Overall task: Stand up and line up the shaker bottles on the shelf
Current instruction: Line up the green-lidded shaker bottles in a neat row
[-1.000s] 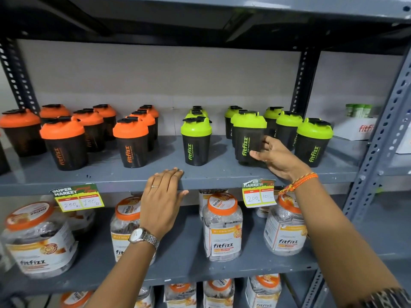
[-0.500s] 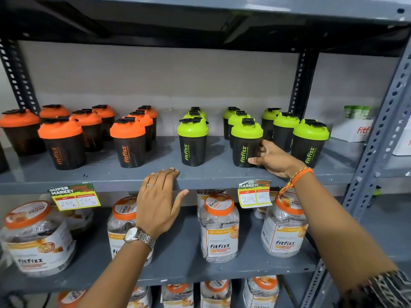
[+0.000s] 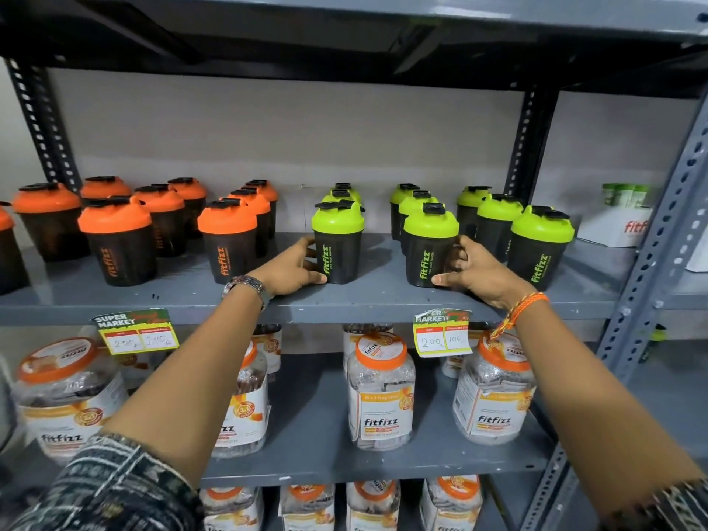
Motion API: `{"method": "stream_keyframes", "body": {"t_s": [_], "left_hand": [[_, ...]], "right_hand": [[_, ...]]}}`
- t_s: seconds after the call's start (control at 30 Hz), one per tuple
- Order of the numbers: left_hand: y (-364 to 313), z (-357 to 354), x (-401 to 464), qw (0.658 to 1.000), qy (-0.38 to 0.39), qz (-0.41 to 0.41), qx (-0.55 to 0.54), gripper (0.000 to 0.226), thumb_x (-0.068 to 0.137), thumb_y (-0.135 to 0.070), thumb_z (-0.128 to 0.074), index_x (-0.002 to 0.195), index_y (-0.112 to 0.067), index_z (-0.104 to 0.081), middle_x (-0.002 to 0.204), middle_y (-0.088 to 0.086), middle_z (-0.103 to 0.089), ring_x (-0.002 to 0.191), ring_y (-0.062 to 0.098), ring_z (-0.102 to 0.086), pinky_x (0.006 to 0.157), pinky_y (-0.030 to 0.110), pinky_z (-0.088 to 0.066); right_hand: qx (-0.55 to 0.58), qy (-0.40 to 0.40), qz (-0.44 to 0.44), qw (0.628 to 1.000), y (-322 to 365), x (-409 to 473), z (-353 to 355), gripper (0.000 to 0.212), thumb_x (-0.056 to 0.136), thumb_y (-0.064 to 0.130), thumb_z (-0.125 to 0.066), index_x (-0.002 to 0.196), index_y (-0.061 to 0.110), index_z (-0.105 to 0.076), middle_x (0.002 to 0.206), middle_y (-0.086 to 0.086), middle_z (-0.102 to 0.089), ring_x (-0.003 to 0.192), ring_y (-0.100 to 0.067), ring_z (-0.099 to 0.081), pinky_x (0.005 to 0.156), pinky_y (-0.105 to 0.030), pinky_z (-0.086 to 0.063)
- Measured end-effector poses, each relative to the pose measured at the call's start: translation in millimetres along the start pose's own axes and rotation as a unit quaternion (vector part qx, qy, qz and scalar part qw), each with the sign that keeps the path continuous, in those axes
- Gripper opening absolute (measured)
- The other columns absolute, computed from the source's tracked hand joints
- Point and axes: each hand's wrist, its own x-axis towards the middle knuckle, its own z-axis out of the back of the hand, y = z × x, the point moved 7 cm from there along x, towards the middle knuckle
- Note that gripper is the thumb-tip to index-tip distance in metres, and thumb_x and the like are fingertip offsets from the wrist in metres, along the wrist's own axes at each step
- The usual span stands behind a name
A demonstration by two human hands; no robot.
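Gripping low on two upright green-lidded shakers, left hand [image 3: 295,268] on the left shaker [image 3: 338,243] and right hand [image 3: 473,272] on the right shaker [image 3: 431,247], suits what look like light, rigid, smooth bottles.

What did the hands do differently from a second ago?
The left hand left the shelf edge, went up and took hold of the front green-lidded shaker of the left green column. The right hand kept gripping the next green-lidded shaker, which it had turned and set in line. The orange-lidded shakers and the jars below stayed put.
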Motion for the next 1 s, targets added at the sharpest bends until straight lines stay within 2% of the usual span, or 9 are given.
{"method": "stream_keyframes", "body": {"t_s": [0.07, 0.17, 0.23, 0.37, 0.5, 0.6, 0.73, 0.87, 1.0], "left_hand": [[-1.0, -5.1, 5.9, 0.999, 0.025, -0.016, -0.018, 0.076, 0.088, 0.007, -0.067, 0.150, -0.015, -0.029, 0.133, 0.010, -0.060, 0.110, 0.010, -0.063, 0.108, 0.036, -0.050], [-1.4, -8.8, 9.8, 0.999, 0.047, -0.022, -0.014, 0.079, 0.087, 0.002, -0.070, 0.151, -0.019, -0.029, 0.133, 0.008, -0.061, 0.124, 0.019, -0.060, 0.115, 0.044, -0.044], [-0.3, -9.9, 10.3, 0.999, 0.035, -0.020, -0.012, 0.081, 0.084, -0.004, -0.076, 0.150, -0.018, -0.031, 0.138, 0.010, -0.059, 0.128, 0.023, -0.059, 0.116, 0.047, -0.043], [-1.0, -11.1, 6.7, 1.000, -0.014, -0.023, 0.002, 0.084, 0.077, -0.015, -0.086, 0.146, -0.018, -0.038, 0.139, 0.008, -0.060, 0.125, 0.024, -0.060, 0.113, 0.047, -0.045], [-7.4, -10.8, 3.8, 0.999, -0.038, -0.028, 0.026, 0.082, 0.075, -0.019, -0.087, 0.144, -0.016, -0.043, 0.135, 0.007, -0.063, 0.122, 0.024, -0.061, 0.111, 0.046, -0.047], [-11.6, -12.5, 1.7, 0.997, -0.052, -0.031, 0.043, 0.079, 0.076, -0.021, -0.087, 0.142, -0.014, -0.045, 0.132, 0.008, -0.065, 0.117, 0.023, -0.063, 0.107, 0.041, -0.049], [-11.0, -14.1, -0.4, 0.997, -0.054, -0.029, 0.048, 0.074, 0.077, -0.022, -0.086, 0.140, -0.014, -0.048, 0.132, 0.007, -0.066, 0.113, 0.021, -0.064, 0.104, 0.036, -0.049], [-6.2, -12.2, -3.0, 0.997, -0.055, -0.023, 0.038, 0.074, 0.074, -0.025, -0.088, 0.139, -0.015, -0.053, 0.130, 0.008, -0.069, 0.118, 0.023, -0.066, 0.110, 0.045, -0.048], [-5.3, -11.3, -5.0, 0.997, -0.063, -0.023, 0.039, 0.076, 0.073, -0.027, -0.089, 0.139, -0.015, -0.054, 0.132, 0.008, -0.068, 0.119, 0.023, -0.065, 0.111, 0.045, -0.047]], "right_hand": [[-0.010, 0.004, 0.005, 1.000, 1.7, -1.9, -1.9, 0.072, 0.075, -0.003, -0.079, 0.133, 0.021, -0.043, 0.117, 0.013, -0.060, 0.103, 0.003, -0.061, 0.078, -0.015, -0.054], [-0.003, 0.007, 0.013, 1.000, 1.9, -4.2, -1.9, 0.070, 0.078, -0.007, -0.074, 0.138, 0.013, -0.043, 0.120, 0.007, -0.061, 0.107, -0.001, -0.060, 0.078, -0.014, -0.054], [-0.003, 0.007, 0.013, 1.000, 2.0, -5.1, -1.7, 0.067, 0.079, -0.009, -0.072, 0.137, 0.010, -0.043, 0.122, 0.003, -0.061, 0.107, -0.003, -0.060, 0.079, -0.014, -0.054], [-0.011, 0.002, 0.016, 1.000, -0.7, -5.4, -1.9, 0.061, 0.081, -0.009, -0.070, 0.132, 0.012, -0.044, 0.118, 0.007, -0.061, 0.102, 0.004, -0.060, 0.078, -0.011, -0.052], [-0.022, 0.011, 0.023, 0.999, -0.9, -4.0, -2.3, 0.064, 0.083, -0.008, -0.069, 0.138, 0.009, -0.041, 0.127, 0.000, -0.058, 0.110, -0.004, -0.059, 0.081, -0.012, -0.052], [-0.027, 0.018, 0.017, 0.999, -1.7, -2.5, -1.0, 0.065, 0.086, -0.008, -0.066, 0.140, 0.009, -0.034, 0.133, -0.004, -0.052, 0.118, -0.014, -0.056, 0.087, -0.018, -0.053], [-0.016, 0.027, 0.007, 0.999, -7.7, -1.9, 1.6, 0.061, 0.087, -0.007, -0.063, 0.138, 0.013, -0.035, 0.138, -0.007, -0.052, 0.126, -0.019, -0.054, 0.105, -0.037, -0.047], [-0.018, 0.037, 0.010, 0.999, -11.4, -2.2, 3.9, 0.060, 0.088, -0.006, -0.064, 0.137, 0.017, -0.037, 0.138, -0.005, -0.054, 0.125, -0.016, -0.056, 0.104, -0.033, -0.047], [-0.014, 0.039, 0.004, 0.999, -15.4, -0.8, 5.2, 0.060, 0.087, -0.006, -0.064, 0.134, 0.022, -0.040, 0.135, -0.001, -0.056, 0.126, -0.015, -0.055, 0.106, -0.036, -0.046]]}}
